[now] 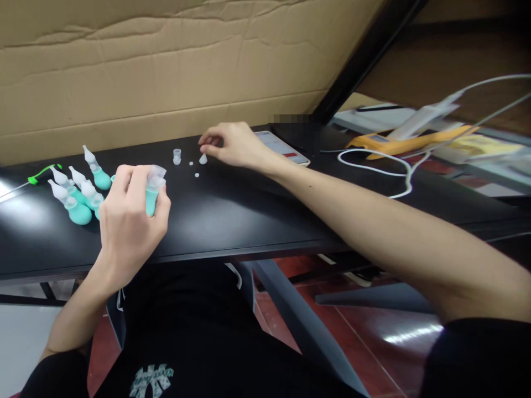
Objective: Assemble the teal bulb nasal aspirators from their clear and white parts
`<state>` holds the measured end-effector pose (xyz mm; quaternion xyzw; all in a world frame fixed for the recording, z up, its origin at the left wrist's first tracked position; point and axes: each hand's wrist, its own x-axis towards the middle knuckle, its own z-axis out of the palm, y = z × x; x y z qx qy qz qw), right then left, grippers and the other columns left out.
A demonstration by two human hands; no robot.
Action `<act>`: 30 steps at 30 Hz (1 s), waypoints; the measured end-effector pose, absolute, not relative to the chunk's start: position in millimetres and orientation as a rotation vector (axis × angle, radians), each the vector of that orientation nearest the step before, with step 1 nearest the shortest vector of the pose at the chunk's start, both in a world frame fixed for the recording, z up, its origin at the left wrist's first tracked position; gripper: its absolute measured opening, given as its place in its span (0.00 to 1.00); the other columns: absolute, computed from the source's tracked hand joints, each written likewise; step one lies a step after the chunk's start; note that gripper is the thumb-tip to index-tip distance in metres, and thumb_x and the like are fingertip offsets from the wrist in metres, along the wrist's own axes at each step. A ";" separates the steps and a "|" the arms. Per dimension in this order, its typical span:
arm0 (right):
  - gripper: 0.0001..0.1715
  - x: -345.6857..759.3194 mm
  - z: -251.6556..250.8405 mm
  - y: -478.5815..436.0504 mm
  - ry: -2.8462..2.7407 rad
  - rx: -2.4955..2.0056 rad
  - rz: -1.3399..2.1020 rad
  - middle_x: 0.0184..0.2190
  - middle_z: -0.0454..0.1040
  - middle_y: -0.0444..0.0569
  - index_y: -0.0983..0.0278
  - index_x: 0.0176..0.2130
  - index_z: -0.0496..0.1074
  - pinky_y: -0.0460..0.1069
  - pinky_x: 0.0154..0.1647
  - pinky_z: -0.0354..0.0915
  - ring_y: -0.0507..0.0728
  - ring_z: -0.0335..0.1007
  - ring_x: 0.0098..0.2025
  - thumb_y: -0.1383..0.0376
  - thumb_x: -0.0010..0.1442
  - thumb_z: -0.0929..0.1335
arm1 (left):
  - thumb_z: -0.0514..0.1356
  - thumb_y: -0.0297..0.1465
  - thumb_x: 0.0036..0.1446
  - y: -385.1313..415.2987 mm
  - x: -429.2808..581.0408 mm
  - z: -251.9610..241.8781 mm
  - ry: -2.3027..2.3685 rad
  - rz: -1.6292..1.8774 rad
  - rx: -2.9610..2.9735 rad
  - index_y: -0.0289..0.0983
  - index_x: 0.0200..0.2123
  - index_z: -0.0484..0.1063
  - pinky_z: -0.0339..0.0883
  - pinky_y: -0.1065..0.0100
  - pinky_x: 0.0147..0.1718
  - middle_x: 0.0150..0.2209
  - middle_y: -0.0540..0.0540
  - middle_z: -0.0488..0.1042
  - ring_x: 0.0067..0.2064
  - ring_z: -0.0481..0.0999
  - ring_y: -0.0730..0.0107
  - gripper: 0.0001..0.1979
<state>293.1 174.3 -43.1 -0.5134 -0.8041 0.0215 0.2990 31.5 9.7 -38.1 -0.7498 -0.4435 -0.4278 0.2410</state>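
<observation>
My left hand (pixel 133 210) is closed around a teal bulb aspirator (pixel 151 200) with a clear, translucent top piece pointing up. To its left on the black table are several other teal bulb aspirators (pixel 78 213) with white pointed tips, some lying against one another. My right hand (pixel 232 145) is at the back of the table, fingers curled with a small gap between thumb and forefinger. Just under those fingertips stands a small white cone-shaped tip (pixel 203 160); whether they touch it I cannot tell. Nearby are a translucent cup-like connector (pixel 177 157) and two tiny white discs (pixel 197 175).
A phone or tablet (pixel 282 148) lies beyond my right wrist. White cables (pixel 409 182) and a yellow tool (pixel 394 145) are at the right, blurred. A cardboard wall (pixel 166 72) backs the black table (pixel 232 221). A green-ended thin object (pixel 43 174) lies far left.
</observation>
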 end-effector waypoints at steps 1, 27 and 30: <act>0.14 292.6 -46.3 176.7 -2.173 -1.354 0.081 0.45 0.88 0.55 0.63 0.46 0.86 0.58 0.56 0.72 0.64 0.83 0.47 0.63 0.67 0.71 | 0.58 0.29 0.70 9.6 31.4 -38.0 -1.218 -1.166 -2.053 0.38 0.47 0.75 0.67 0.64 0.35 0.44 0.44 0.80 0.38 0.78 0.64 0.07; 0.24 238.7 -21.0 90.2 -1.778 -0.350 0.949 0.30 0.84 0.48 0.64 0.35 0.84 0.49 0.34 0.79 0.53 0.81 0.30 0.48 0.55 0.85 | 0.54 0.29 0.77 3.0 32.7 -35.2 -1.412 -0.594 -2.344 0.37 0.48 0.70 0.57 0.64 0.26 0.38 0.45 0.79 0.33 0.81 0.60 0.06; 0.16 241.5 -18.7 88.4 -1.856 -0.349 0.875 0.32 0.86 0.48 0.63 0.34 0.87 0.49 0.38 0.80 0.53 0.81 0.32 0.53 0.58 0.85 | 0.53 0.30 0.78 3.0 34.1 -33.9 -1.422 -0.547 -2.355 0.36 0.48 0.70 0.56 0.65 0.25 0.40 0.44 0.80 0.32 0.80 0.62 0.07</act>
